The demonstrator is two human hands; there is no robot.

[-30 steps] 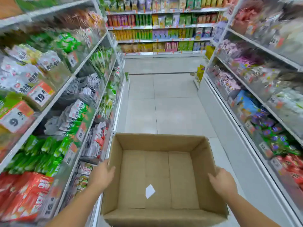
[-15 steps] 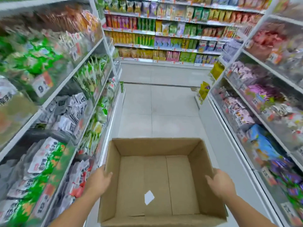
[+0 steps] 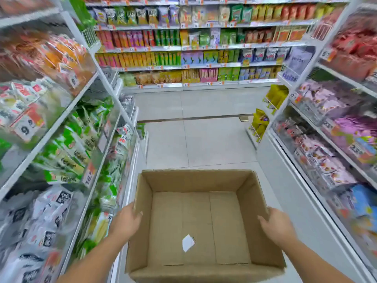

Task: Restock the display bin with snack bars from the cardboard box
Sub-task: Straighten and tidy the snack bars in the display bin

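Your left hand (image 3: 125,222) grips the left wall of the cardboard box (image 3: 204,221), thumb hooked over the rim and lying on the inner face, the other fingers hidden on the outside of the wall. Your right hand (image 3: 275,226) does the same on the right wall, thumb on the inside and fingers wrapped round the outside. Both forearms run up from the bottom corners and angle inward to the box, which hangs between your two hands, held off the tiled floor (image 3: 204,144) in the middle of the aisle. There is one box, open at the top; its long axis runs away from you down the aisle, and its mouth faces up towards you. Inside, between your hands and a little nearer you than your thumbs, lies one small white scrap of paper (image 3: 187,243) on the bottom panel; no snack bars show in it. Beyond your left hand stand the left shelves (image 3: 61,127) with green and white packets, blurred. Beyond your right hand stand the right shelves (image 3: 330,144) with pink, purple and blue packets. Ahead of both hands, the far wall of shelves (image 3: 193,64) crosses the aisle end.
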